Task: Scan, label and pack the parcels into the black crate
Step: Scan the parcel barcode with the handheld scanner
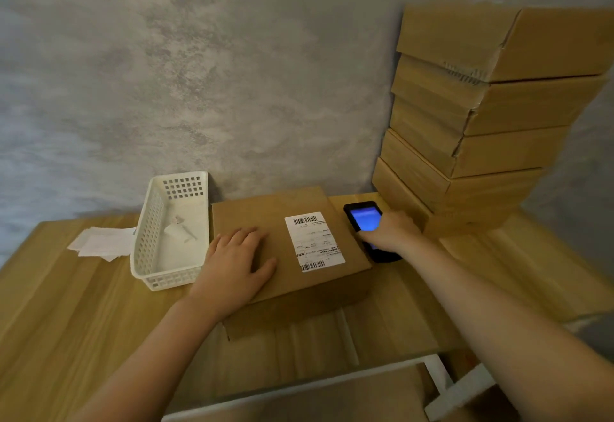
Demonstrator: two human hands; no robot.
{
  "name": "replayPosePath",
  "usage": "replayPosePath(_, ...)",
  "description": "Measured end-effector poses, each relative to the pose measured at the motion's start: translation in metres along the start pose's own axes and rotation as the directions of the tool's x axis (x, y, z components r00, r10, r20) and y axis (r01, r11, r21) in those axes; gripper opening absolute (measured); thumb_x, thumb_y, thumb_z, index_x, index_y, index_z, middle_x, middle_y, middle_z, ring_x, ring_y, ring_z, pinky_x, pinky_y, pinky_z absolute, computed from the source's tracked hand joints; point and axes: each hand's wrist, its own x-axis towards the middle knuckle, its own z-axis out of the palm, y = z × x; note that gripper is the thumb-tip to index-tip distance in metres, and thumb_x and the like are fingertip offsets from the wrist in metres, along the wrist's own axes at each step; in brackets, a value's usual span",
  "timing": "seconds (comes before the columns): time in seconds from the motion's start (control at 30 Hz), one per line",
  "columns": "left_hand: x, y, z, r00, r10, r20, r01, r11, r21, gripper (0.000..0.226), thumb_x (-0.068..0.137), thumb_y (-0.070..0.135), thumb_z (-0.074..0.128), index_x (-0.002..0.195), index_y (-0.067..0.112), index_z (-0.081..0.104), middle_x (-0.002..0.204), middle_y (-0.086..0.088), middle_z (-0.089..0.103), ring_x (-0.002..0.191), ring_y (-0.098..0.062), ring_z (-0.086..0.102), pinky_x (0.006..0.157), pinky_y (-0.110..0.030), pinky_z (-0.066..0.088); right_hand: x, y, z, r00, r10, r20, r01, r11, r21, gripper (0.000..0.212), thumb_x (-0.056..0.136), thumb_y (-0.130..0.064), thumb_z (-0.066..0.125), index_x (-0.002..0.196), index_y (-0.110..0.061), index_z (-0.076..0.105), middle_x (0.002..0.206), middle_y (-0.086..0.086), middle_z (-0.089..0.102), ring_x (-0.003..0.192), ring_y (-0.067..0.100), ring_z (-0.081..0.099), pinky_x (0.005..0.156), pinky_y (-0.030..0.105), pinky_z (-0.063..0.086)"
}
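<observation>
A flat cardboard parcel (265, 219) lies on the wooden table in front of me. A white shipping label (314, 241) with two barcodes is stuck on its top. My left hand (234, 265) rests flat on the parcel's left part, fingers straight. Right of the parcel lies a black handheld scanner (363, 219) with a lit blue screen. My right hand (392, 232) lies over the scanner's lower half with fingers curled round it. The black crate is not in view.
A white perforated basket (146, 245) with small paper scraps stands left of the parcel. Loose white papers (99, 242) lie further left. A tall stack of several cardboard boxes (481, 122) rises at the right against the grey wall. The table's front edge (299, 385) is white.
</observation>
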Motion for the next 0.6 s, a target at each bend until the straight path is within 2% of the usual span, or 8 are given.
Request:
replayPosePath(0.13, -0.004, -0.008, -0.005, 0.999, 0.048, 0.001, -0.048, 0.992, -0.116, 0.057, 0.094, 0.051, 0.050, 0.145, 0.028, 0.037, 0.146, 0.007, 0.044, 0.133, -0.014, 0.040, 0.113, -0.034, 0.030, 0.008, -0.003, 0.019, 0.999, 0.032, -0.025, -0.031, 0.999, 0.004, 0.047, 0.065, -0.062, 0.071, 0.085, -0.023, 0.055, 0.084, 0.001, 0.061, 0.075, 0.018, 0.059, 0.063, 0.031, 0.053)
replayPosePath(0.23, -0.006, -0.018, -0.008, 0.999, 0.049, -0.009, -0.050, 0.989, -0.140, 0.060, 0.091, 0.059, 0.043, 0.143, 0.029, 0.039, 0.142, 0.008, 0.048, 0.130, -0.013, 0.043, 0.111, -0.032, 0.032, 0.012, -0.005, 0.025, 0.999, 0.030, -0.013, -0.030, 1.000, -0.006, 0.045, 0.066, -0.062, 0.070, 0.084, -0.023, 0.057, 0.083, 0.001, 0.061, 0.074, 0.019, 0.059, 0.071, 0.036, 0.057)
replayPosePath(0.3, -0.007, -0.025, -0.009, 0.999, 0.041, -0.018, -0.044, 0.987, -0.154, 0.063, 0.088, 0.062, 0.036, 0.141, 0.029, 0.041, 0.141, 0.008, 0.048, 0.130, -0.012, 0.043, 0.112, -0.033, 0.033, 0.016, -0.005, 0.029, 0.999, 0.033, 0.006, -0.033, 0.999, -0.013, 0.045, 0.070, -0.059, 0.070, 0.089, -0.020, 0.058, 0.090, 0.003, 0.062, 0.078, 0.020, 0.060, 0.065, 0.032, 0.053)
replayPosePath(0.4, -0.009, -0.034, -0.013, 0.999, 0.026, -0.038, -0.034, 0.973, -0.230, 0.055, 0.093, 0.057, 0.045, 0.141, 0.031, 0.040, 0.137, 0.012, 0.049, 0.125, -0.007, 0.044, 0.109, -0.030, 0.036, 0.024, -0.003, 0.035, 0.998, 0.037, 0.044, -0.037, 0.999, 0.001, 0.054, 0.071, -0.058, 0.073, 0.101, -0.017, 0.059, 0.101, 0.006, 0.061, 0.084, 0.021, 0.059, 0.055, 0.027, 0.042)
replayPosePath(0.53, -0.010, -0.051, -0.020, 0.995, 0.006, -0.103, -0.033, 0.965, -0.261, 0.048, 0.096, 0.044, 0.053, 0.140, 0.030, 0.043, 0.136, 0.014, 0.050, 0.125, -0.003, 0.042, 0.107, -0.025, 0.034, 0.028, -0.004, 0.032, 0.995, 0.024, 0.098, -0.025, 1.000, 0.007, 0.052, 0.069, -0.057, 0.075, 0.099, -0.018, 0.060, 0.103, 0.006, 0.064, 0.084, 0.021, 0.061, 0.072, 0.035, 0.055)
replayPosePath(0.6, -0.010, -0.064, -0.026, 0.991, -0.010, -0.134, -0.026, 0.964, -0.264, 0.045, 0.096, 0.039, 0.056, 0.138, 0.030, 0.046, 0.137, 0.014, 0.050, 0.124, 0.001, 0.039, 0.108, -0.027, 0.034, 0.026, -0.014, 0.019, 0.998, -0.006, 0.057, 0.008, 1.000, -0.025, 0.052, 0.077, -0.055, 0.071, 0.104, -0.013, 0.058, 0.112, 0.010, 0.060, 0.092, 0.025, 0.059, 0.077, 0.036, 0.052)
